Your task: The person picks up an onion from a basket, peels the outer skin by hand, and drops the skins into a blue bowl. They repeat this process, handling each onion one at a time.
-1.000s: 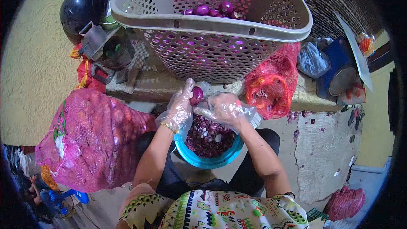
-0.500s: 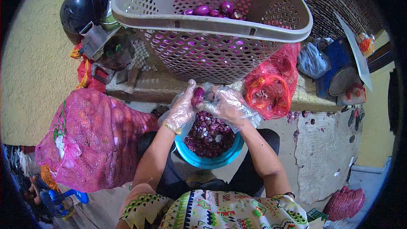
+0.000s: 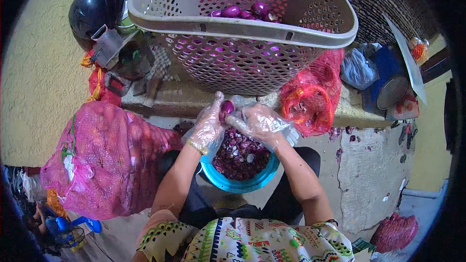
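Observation:
My left hand (image 3: 206, 128), in a clear plastic glove, grips a red onion (image 3: 226, 108) between thumb and fingers. Close against the onion's right side is my right hand (image 3: 259, 122), gloved too, with its fingers curled and the thumb pointing at the onion. What those right fingers hold, if anything, is hidden. Under both hands, between my knees, a turquoise basin (image 3: 233, 185) contains dark purple onion skins and trimmings (image 3: 238, 157).
A large perforated basket (image 3: 242, 31) with peeled red onions (image 3: 232, 11) stands on a ledge ahead. To the left bulges a full pink mesh sack (image 3: 111, 160). A red mesh bag (image 3: 310, 109) sits right of the basket. Skin scraps litter the floor at right.
My right hand has turned slightly and its thumb has come up against the onion. The onion stays in my left hand, a little more of it showing.

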The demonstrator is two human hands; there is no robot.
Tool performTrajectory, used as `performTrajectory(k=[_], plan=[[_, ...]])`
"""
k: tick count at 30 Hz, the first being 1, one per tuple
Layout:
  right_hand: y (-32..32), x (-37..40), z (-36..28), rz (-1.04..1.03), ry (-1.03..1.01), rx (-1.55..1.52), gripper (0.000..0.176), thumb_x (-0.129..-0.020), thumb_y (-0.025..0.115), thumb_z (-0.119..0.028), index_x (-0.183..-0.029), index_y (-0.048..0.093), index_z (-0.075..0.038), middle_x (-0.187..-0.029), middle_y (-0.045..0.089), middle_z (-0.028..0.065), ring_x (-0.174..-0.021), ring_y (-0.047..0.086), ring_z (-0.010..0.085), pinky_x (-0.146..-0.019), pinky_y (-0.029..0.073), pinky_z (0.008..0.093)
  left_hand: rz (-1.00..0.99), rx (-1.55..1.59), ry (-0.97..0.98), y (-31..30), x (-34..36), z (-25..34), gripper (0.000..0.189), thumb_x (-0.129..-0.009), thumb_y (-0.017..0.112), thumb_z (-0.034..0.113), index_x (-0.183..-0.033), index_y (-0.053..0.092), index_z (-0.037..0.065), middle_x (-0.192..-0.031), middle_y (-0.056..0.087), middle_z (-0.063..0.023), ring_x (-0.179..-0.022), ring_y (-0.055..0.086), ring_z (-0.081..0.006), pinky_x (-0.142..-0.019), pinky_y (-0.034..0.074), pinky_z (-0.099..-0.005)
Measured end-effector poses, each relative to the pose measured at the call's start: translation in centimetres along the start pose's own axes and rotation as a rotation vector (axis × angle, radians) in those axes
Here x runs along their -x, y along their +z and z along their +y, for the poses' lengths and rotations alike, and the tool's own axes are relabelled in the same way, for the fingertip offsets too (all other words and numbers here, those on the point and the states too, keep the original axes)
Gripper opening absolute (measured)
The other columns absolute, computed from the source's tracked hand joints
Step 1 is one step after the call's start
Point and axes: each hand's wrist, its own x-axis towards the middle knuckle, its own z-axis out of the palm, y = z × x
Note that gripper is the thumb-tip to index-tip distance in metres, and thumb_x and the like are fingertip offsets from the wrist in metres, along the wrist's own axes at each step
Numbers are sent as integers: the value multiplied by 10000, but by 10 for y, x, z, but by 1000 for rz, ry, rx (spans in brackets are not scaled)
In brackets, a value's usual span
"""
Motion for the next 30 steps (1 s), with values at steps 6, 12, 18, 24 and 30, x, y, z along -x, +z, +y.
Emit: performTrajectory(k=[6, 12, 18, 24, 30], plan=[[5, 4, -1, -14, -111, 114, 514, -879, 679, -578, -768, 720, -77, -664, 660, 152, -657, 667, 356, -644, 510, 484, -16, -15, -24, 19, 21, 14, 542, -977, 622, 492, -1205, 626, -1, -1027, 707, -124, -819, 699, -214, -713, 615, -354], [-3, 5, -7, 96, 72, 32, 618, -808, 692, -669, -1081, 719, -115, -792, 722, 148, -774, 710, 349, -709, 536, 465, -100, 75, -67, 24, 27, 13, 488, -1003, 604, 446, -1206, 625, 3, -1092, 702, -114, -855, 706, -197, -695, 617, -335], [-3, 2, -9, 176, 63, 45, 680, -796, 706, -670, -1161, 691, -96, -810, 725, 161, -789, 713, 363, -725, 547, 483, -5, 72, -35, 24, 20, 5, 496, -997, 613, 439, -1201, 621, -13, -1087, 692, -142, -924, 702, -220, -798, 622, -354], [5, 1, 2, 163, 32, 88, 559, -907, 616, -610, -1000, 727, -71, -745, 702, 199, -718, 699, 394, -677, 550, 507, -98, 25, 83, 21, 23, 7, 550, -989, 630, 431, -1238, 580, -57, -1168, 662, -179, -996, 679, -250, -881, 602, -414], [2, -1, 0, 14, -3, 77, 558, -914, 626, -575, -769, 723, -45, -717, 680, 211, -687, 685, 403, -682, 536, 504, -86, 28, 63, 1, 1, 4, 624, -988, 617, 464, -1299, 555, -74, -1201, 659, -178, -1033, 680, -278, -917, 583, -415]])
